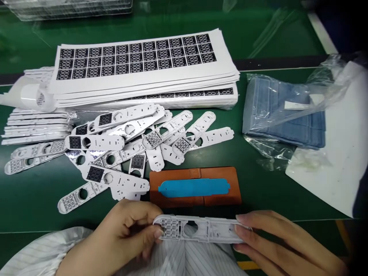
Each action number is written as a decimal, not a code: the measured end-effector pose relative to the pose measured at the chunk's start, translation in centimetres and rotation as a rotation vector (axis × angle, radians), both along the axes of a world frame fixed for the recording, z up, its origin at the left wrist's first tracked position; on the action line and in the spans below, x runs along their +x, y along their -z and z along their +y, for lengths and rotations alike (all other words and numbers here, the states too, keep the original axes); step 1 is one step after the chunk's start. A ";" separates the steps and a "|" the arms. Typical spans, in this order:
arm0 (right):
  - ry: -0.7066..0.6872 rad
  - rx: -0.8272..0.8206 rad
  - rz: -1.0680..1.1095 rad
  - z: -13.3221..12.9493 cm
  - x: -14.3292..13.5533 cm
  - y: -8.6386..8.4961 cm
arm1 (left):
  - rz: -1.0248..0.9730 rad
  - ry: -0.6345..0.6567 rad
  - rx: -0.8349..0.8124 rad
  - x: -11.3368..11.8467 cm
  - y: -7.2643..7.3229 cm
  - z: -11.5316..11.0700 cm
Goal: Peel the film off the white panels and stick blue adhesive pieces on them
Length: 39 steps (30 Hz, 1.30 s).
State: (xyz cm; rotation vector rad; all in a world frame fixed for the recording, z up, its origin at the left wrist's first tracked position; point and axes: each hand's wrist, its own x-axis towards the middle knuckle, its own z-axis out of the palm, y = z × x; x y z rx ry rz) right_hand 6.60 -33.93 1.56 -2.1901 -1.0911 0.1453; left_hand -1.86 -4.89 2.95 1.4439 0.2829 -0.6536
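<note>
A long, pale grey plastic panel [202,230] with a round hole and a lattice of small openings is held level above my lap. My left hand [123,234] pinches its lattice end between thumb and fingers. At the other end, the fingers of my right hand [270,239] close on its tip. Just beyond it lies a brown block [175,201] with a bright blue strip [194,188] on top. To the left of the block is a loose heap of similar white panels [120,182], some bearing black digit-display labels [95,173].
Behind the heap lie stacked label sheets [143,80] printed with black digit displays. At left are a row of stacked panels [37,124] and a curled sheet [28,94]. Blue pieces in a clear bag [283,111] rest at right, beside a white sheet [324,172].
</note>
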 end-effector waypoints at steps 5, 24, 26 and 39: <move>0.004 0.146 0.013 1.6 1.8 -0.4 | -0.461 -0.009 0.387 0.2 0.1 0.4; -0.020 0.165 -0.038 3.2 5.9 2.8 | -1.006 0.127 1.100 2.5 2.1 0.8; 0.007 0.167 -0.037 3.1 5.9 3.1 | -0.999 0.126 1.127 2.6 2.3 0.8; 0.024 0.176 0.007 3.1 5.7 3.3 | -0.996 0.144 1.141 2.6 2.5 0.8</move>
